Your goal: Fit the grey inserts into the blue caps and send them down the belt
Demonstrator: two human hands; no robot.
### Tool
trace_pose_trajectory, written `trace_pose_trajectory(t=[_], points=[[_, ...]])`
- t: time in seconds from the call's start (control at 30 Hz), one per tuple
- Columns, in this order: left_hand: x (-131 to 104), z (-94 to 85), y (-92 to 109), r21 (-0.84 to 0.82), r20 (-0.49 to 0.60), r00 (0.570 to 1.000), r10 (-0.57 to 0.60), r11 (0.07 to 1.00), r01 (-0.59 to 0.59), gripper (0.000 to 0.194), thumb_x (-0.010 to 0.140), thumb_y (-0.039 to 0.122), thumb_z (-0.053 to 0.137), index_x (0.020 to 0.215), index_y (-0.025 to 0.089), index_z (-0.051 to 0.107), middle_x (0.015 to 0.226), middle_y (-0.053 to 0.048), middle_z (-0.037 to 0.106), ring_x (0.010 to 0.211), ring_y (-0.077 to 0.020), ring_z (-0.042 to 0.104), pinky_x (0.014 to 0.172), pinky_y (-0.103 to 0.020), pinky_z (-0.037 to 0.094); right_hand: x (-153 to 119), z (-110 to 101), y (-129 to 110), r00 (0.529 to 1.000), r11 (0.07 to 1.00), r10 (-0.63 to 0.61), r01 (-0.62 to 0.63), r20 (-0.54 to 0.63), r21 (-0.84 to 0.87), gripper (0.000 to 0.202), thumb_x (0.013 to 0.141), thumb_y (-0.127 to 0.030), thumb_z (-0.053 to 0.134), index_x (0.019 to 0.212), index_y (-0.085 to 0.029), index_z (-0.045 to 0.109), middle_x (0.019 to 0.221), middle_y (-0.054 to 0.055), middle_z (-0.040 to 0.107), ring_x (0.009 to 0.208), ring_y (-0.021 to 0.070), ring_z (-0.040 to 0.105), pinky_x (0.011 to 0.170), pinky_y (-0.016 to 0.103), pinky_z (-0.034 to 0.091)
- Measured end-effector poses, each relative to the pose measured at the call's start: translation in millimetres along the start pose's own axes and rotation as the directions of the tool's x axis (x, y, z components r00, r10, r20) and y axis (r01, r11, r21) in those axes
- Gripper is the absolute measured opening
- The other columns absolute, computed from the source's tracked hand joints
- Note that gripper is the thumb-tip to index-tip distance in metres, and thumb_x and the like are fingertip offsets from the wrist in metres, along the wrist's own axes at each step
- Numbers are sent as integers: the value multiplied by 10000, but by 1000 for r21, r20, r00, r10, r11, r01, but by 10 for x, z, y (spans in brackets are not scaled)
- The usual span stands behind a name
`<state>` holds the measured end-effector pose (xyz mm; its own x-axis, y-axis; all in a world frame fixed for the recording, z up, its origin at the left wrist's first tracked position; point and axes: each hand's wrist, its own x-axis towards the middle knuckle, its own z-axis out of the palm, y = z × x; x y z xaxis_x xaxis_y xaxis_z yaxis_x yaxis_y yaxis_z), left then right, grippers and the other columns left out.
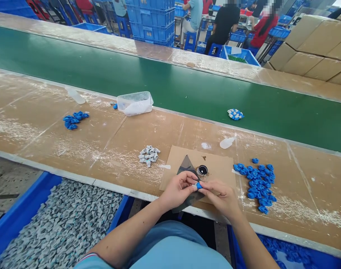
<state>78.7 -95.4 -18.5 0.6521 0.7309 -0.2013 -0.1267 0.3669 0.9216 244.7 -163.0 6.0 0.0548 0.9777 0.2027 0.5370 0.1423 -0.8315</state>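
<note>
Between both sets of fingertips is a small blue-and-white part (pixel 199 185), mostly covered by the fingers. My left hand (pixel 177 190) pinches its whitish end, and my right hand (pixel 222 197) pinches its blue end. Under the hands, a dark pointed sheet (pixel 186 164) lies partly over a cardboard piece (pixel 170 158). Just beyond my fingers stands a small round pot of dark liquid (pixel 203 170). To the left is a pile of small grey-white pieces (pixel 149 155); to the right, a heap of small blue pieces (pixel 257 183).
A green conveyor belt (pixel 173 82) runs behind the bench, carrying a blue-and-white cluster (pixel 235 114). On the bench are a clear plastic tub (pixel 135 104) and a white squeeze bottle (pixel 227 142). Blue bins of grey pieces (pixel 66 216) and blue pieces (pixel 288 250) sit below. People sit beyond.
</note>
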Motion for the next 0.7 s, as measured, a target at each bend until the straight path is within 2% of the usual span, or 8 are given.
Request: trace_pose_trajectory(t=[0.1, 0.17, 0.23, 0.3, 0.37, 0.43, 0.57, 0.7], points=[[-8, 58, -30, -68, -34, 998, -46, 997, 44, 344, 683, 329, 756, 933, 165, 585, 799, -24, 661, 771, -135, 640, 772, -277, 507, -50, 55, 13, 998, 1000, 13, -13, -65, 1, 153, 845, -306, 622, 927, -303, 752, 814, 19, 757, 696, 162, 699, 614, 276, 578], [18, 60, 7, -53, -35, 998, -57, 997, 55, 349, 684, 341, 751, 936, 164, 585, 806, -28, 663, 772, -139, 640, 772, -286, 513, -51, 18, 21, 998, 999, -28, 27, -64, -22, 171, 847, -311, 622, 968, -297, 741, 878, 25, 759, 758, 171, 698, 665, 293, 575], [106, 4, 109, 15, -40, 999, -36, 999, 37, 334, 703, 347, 723, 948, 164, 588, 834, -41, 671, 791, -152, 645, 765, -298, 519, -36, -107, 60, 995, 995, -64, 57, -73, -87, 192, 851, -321, 613, 1002, -288, 728, 913, 29, 755, 800, 180, 687, 712, 315, 561], [279, -106, 259, 150, -96, 995, 27, 989, -13, 301, 729, 328, 683, 966, 166, 590, 878, -53, 675, 828, -164, 648, 770, -307, 522, -26, -312, 157, 981, 972, -51, 7, -185, -233, 191, 870, -328, 575, 970, -272, 727, 891, 40, 750, 803, 191, 670, 738, 340, 539], [527, -244, 414, 346, -188, 975, 115, 937, -43, 250, 736, 278, 656, 952, 165, 597, 876, -48, 669, 830, -165, 646, 779, -314, 523, -33, -548, 317, 933, 897, -21, -141, -360, -418, 216, 877, -337, 532, 904, -247, 727, 831, 61, 740, 774, 212, 650, 733, 371, 516], [803, -369, 533, 534, -261, 949, 176, 845, -10, 182, 730, 214, 638, 900, 160, 602, 809, -33, 662, 784, -164, 643, 780, -323, 523, -53, -752, 508, 893, 775, -10, -277, -450, -568, 232, 851, -340, 521, 861, -223, 722, 809, 86, 729, 757, 238, 632, 732, 405, 495], [1178, -480, 591, 706, -305, 925, 228, 705, 59, 137, 751, 129, 589, 886, 146, 604, 823, -54, 679, 789, -172, 654, 792, -325, 524, -89, -912, 796, 924, 587, 39, -329, -380, -740, 233, 783, -293, 516, 842, -204, 722, 831, 114, 720, 727, 255, 607, 716, 413, 476], [1113, -479, 536, 760, -283, 925, 254, 648, 54, 263, 727, 33, 566, 956, 152, 618, 933, -67, 700, 809, -169, 657, 807, -319, 523, -104, -868, 882, 925, 495, 78, -360, -373, -791, 282, 781, -335, 487, 864, -203, 722, 772, 111, 704, 687, 257, 590, 694, 402, 466]])
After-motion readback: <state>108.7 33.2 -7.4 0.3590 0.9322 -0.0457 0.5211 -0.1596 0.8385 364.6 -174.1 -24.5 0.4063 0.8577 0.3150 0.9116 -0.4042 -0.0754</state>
